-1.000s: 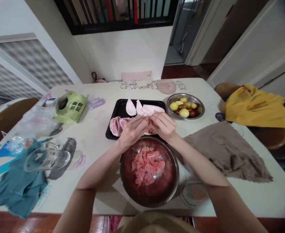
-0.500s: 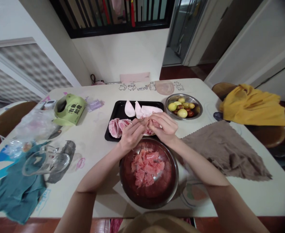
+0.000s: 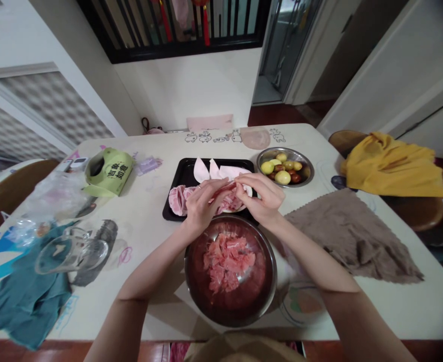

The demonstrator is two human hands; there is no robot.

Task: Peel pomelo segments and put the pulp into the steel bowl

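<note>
My left hand [image 3: 202,203] and my right hand [image 3: 263,198] meet over the black tray [image 3: 186,175], fingers bent together around a pink pomelo segment [image 3: 229,187]. The fingers cover most of that piece. White-pink pomelo peel [image 3: 201,171] lies along the tray's far side. More pale pink pomelo pieces [image 3: 177,200] rest at its left end, and pinkish scraps [image 3: 231,202] show beneath my hands. Just below my wrists stands a large steel bowl [image 3: 271,286], with peeled pomelo flesh [image 3: 227,264] heaped in it.
A smaller steel bowl [image 3: 311,176] of green and brown fruit stands right of the tray. A brown cloth [image 3: 349,236] covers the table's right. At left are a glass pitcher [image 3: 71,251], a teal cloth [image 3: 25,301], a green bag [image 3: 112,171] and clear plastic [image 3: 56,193].
My hands have moved slightly apart, and the fingers of the left hand have straightened somewhat. More of the pink scraps shows between them. The bowls and tray stay put.
</note>
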